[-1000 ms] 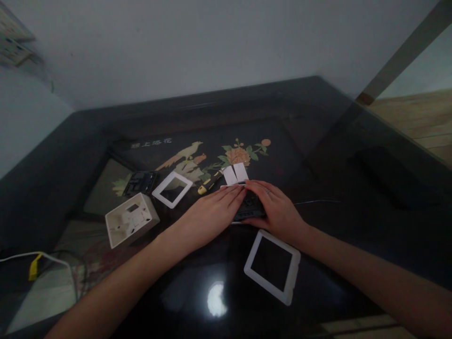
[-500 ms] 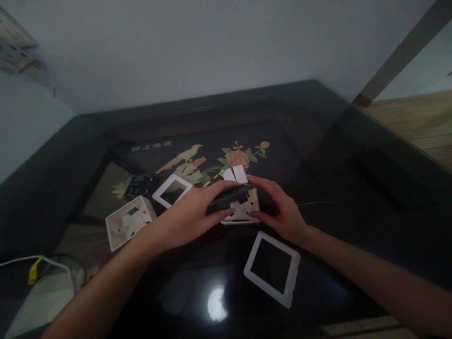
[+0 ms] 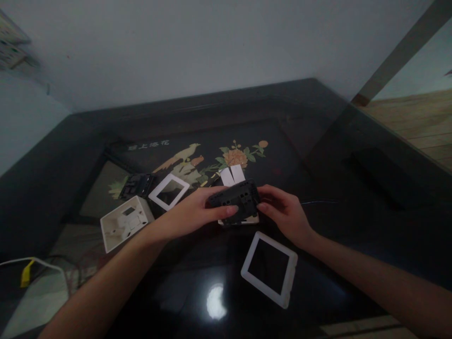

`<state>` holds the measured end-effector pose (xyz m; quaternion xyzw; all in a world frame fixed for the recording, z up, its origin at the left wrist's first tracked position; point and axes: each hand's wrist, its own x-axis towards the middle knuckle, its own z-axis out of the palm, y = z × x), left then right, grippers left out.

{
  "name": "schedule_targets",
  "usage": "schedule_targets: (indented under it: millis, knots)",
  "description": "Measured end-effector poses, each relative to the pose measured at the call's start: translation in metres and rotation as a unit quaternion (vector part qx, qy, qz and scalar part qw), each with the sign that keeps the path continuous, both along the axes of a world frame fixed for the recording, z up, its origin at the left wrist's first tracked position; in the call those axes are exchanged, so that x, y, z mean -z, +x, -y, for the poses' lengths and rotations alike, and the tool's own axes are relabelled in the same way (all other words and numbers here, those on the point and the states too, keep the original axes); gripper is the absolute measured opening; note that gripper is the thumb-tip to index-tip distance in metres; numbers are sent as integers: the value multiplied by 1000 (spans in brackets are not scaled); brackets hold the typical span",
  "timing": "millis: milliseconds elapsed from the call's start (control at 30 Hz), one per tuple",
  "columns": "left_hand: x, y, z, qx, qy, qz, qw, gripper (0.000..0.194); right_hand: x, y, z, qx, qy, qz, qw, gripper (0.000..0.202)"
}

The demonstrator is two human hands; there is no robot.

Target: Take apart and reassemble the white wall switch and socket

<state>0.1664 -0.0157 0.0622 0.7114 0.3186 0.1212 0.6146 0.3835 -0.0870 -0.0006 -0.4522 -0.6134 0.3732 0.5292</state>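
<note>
A black plastic module (image 3: 240, 201) is tilted above a white box (image 3: 251, 220), most of which it hides. My left hand (image 3: 197, 209) grips the module from its left side, the thumb lying across its face. At the module's right edge, my right hand (image 3: 282, 212) has its thumb and index finger pressed against it. Just behind the module lie two white rocker pieces (image 3: 232, 174). A white square frame (image 3: 254, 273) rests on the dark table in front of my hands.
Left of my hands are a second white frame (image 3: 155, 192), an open white box (image 3: 106, 230) and another black module (image 3: 136, 185). A white cable (image 3: 45, 264) with a yellow tag (image 3: 26, 273) lies at the far left. The glossy table (image 3: 353, 254) meets a wall behind.
The black module has swung over the white box and now covers most of its inside. My right fingers have shifted from the box onto the module's right edge.
</note>
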Motion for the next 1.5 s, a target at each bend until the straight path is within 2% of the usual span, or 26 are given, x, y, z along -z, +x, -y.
schedule_targets:
  millis: [267,733,833,1033,1267,1367,1500]
  knots:
    - [1,0,3,27,-1,-1,1000,42,4,-1,-1,0,-45,-40,998,25]
    - [-2,2,3,14,-7,-5,1000,48,10,2,-7,-25,-103,-115,988,39]
    - [-2,3,4,20,-21,4,1000,44,7,2,-8,-37,-130,-138,981,30]
    - [-2,2,6,19,-24,5,1000,29,0,0,-8,-53,-176,-200,962,29]
    - [-3,1,4,36,-16,-4,999,32,-3,-2,-7,-66,-208,-244,945,25]
    - [-4,0,3,43,-6,-1,999,36,-3,-2,-6,-73,-210,-249,943,24]
    - [-5,-1,1,70,-13,2,998,31,-4,-1,-4,-91,-200,-245,944,25]
